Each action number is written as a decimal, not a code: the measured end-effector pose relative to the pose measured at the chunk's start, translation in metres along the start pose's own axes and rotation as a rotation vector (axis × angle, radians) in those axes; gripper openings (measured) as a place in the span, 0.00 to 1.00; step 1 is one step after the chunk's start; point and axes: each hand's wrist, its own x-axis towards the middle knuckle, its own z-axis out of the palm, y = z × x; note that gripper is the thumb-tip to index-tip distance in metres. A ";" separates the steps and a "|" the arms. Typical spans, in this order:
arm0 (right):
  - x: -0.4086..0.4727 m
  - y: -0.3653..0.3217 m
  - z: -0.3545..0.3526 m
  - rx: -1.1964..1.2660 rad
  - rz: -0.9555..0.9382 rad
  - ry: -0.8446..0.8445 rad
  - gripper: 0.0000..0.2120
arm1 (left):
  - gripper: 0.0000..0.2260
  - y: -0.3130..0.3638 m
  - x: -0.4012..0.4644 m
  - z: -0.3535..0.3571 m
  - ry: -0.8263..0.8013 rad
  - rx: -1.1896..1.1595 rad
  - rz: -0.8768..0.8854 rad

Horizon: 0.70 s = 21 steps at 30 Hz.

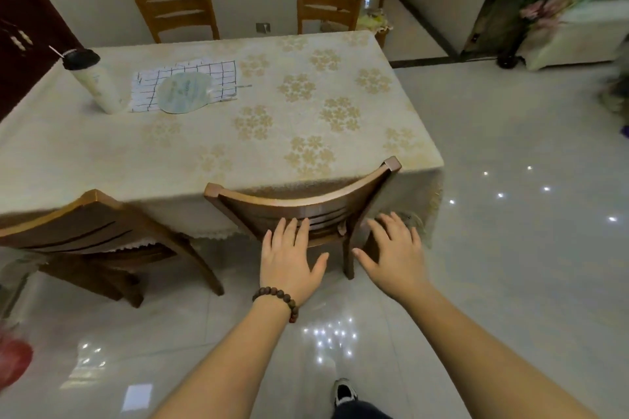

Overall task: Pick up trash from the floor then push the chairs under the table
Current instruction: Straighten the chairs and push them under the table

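Now both hands are open and empty: the left hand (289, 255) lies flat against the slats of the near chair (303, 211), the right hand (394, 248) spread just beside its rear post. That chair seems already tucked against the table (204, 146). Push low and level, then square up the angled chair (95, 235) on the left.

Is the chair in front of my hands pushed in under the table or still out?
Pushed in: the chair has its backrest against the tablecloth edge of the table, seat hidden beneath.
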 end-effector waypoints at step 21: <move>-0.062 0.313 -0.063 0.049 0.528 0.135 0.33 | 0.33 0.307 0.089 0.101 -0.144 -0.079 0.321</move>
